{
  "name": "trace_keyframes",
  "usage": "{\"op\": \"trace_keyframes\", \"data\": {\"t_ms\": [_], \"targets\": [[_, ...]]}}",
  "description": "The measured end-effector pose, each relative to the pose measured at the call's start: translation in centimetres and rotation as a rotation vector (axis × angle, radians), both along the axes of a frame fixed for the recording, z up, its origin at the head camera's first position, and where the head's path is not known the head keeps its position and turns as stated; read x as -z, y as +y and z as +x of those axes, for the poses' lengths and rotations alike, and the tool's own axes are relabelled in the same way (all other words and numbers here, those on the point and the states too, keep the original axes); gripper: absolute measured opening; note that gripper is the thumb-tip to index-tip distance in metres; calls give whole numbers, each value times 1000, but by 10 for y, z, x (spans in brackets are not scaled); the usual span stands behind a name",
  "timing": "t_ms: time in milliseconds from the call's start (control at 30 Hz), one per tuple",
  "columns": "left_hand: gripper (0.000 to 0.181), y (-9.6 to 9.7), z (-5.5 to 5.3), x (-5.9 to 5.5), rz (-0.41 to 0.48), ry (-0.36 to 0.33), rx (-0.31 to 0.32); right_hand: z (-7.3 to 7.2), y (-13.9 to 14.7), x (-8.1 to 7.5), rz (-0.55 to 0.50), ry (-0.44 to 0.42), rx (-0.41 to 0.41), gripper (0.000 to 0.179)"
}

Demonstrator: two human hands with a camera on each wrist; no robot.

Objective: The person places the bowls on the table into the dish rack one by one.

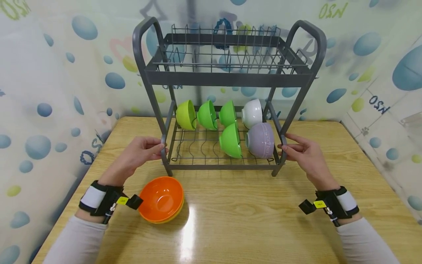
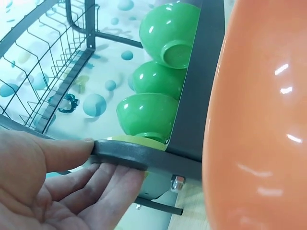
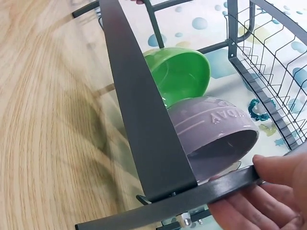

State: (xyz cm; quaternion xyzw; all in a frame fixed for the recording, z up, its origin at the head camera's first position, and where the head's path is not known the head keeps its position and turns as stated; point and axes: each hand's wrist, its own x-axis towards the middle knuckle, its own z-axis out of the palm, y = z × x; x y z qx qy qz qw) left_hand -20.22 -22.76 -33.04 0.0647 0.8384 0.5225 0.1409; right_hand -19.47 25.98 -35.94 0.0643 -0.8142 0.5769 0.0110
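Observation:
A dark grey two-tier dish rack [image 1: 227, 79] stands on the wooden table. My left hand [image 1: 144, 152] grips its lower left side frame, thumb on one side and fingers on the other, as the left wrist view confirms. On the opposite side my right hand [image 1: 304, 156] holds the lower right frame the same way. Bowls stand tilted on their sides on the lower tier: a yellow-green bowl [image 1: 186, 115], several green bowls [image 1: 230, 141], a white bowl [image 1: 252, 114] and a lilac bowl [image 1: 260, 140] with raised lettering, nearest my right hand.
An orange bowl [image 1: 161, 198], nested in a yellowish one, sits on the table [image 1: 244, 220] in front of the rack's left foot, near my left wrist. Behind the rack hangs a patterned backdrop [image 1: 82, 55]. The upper wire tier [image 1: 227, 58] holds no dishes.

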Motion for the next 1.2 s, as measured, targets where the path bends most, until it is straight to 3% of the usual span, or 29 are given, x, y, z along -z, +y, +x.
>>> {"op": "trace_keyframes", "data": {"t_ms": [167, 333, 633, 933, 1200], "targets": [[49, -6, 7, 2, -67, 32, 24, 0, -1, 1, -52, 8, -15, 61], [55, -13, 21, 1, -197, 42, 31, 1, 0, 2, -62, 9, -13, 62], [50, -16, 49, -2, -466, 116, 142, 2, 0, 3, -19, -2, 1, 62], [47, -11, 61, 2, -526, 63, 171, 3, -1, 2, -18, -11, 16, 61], [33, -6, 64, 9, -606, 129, 166, 3, 0, 3, -31, 3, 7, 61]]}}
